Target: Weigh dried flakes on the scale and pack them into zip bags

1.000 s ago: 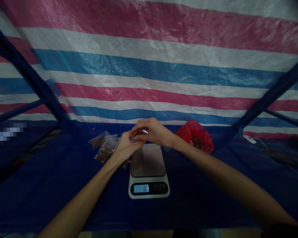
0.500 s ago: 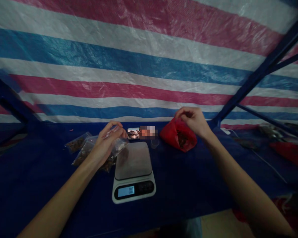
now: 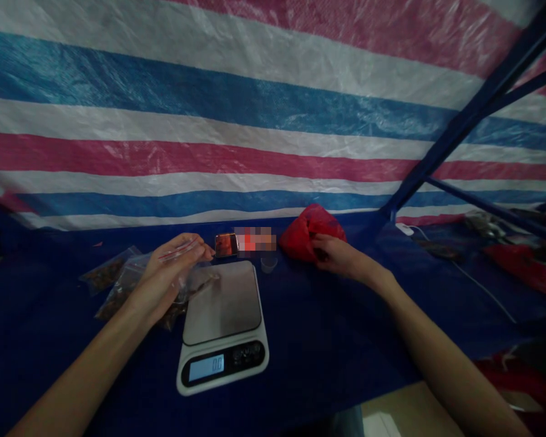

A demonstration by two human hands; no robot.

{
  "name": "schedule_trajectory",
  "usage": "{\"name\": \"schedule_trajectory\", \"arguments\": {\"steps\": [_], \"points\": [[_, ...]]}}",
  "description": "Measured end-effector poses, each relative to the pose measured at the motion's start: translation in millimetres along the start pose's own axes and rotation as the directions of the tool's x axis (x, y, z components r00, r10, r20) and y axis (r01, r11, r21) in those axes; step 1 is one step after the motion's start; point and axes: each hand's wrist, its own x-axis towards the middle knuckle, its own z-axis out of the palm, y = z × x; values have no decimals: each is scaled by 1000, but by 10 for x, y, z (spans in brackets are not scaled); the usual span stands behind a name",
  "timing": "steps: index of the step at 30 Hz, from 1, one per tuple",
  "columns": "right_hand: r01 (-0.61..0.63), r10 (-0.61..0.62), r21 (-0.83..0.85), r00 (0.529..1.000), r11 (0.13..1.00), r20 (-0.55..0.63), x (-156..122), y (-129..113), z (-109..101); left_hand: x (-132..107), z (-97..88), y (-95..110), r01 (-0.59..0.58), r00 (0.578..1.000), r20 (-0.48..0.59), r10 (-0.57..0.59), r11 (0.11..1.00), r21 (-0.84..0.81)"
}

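Two hands well apart now: left hand point(image 3: 170, 276) half-curled, seemingly pinching a clear zip bag point(image 3: 200, 282) just beside the digital scale point(image 3: 222, 303), while right hand point(image 3: 339, 258) has dropped onto the red plastic bag point(image 3: 307, 233), fingers against it, grip unclear.

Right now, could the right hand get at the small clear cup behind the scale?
Probably yes. The right hand is at the red plastic bag, and the small clear cup stands just left of it on the blue tarp. The bag seems to lie beside that path, not across it.
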Motion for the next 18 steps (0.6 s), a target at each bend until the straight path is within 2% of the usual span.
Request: {"name": "schedule_trajectory", "arguments": {"steps": [4,8,12,15,18], "points": [[33,-37,-92,999,995,-33,-46,-56,34,-18,22,-21,42,999,23,-43,999,23],[89,-89,-8,992,996,-93,-91,-76,-51,-57,59,8,30,999,36,-32,998,54],[84,-70,59,976,995,-208,-66,-43,-72,-78,65,42,13,999,51,-16,997,78],[65,-23,119,945,991,-326,-52,16,-90,-82,61,44,-1,998,56,-4,996,86],[33,59,193,888,981,-456,-69,41,-202,-87,74,50,-36,997,71,29,995,90]]}}
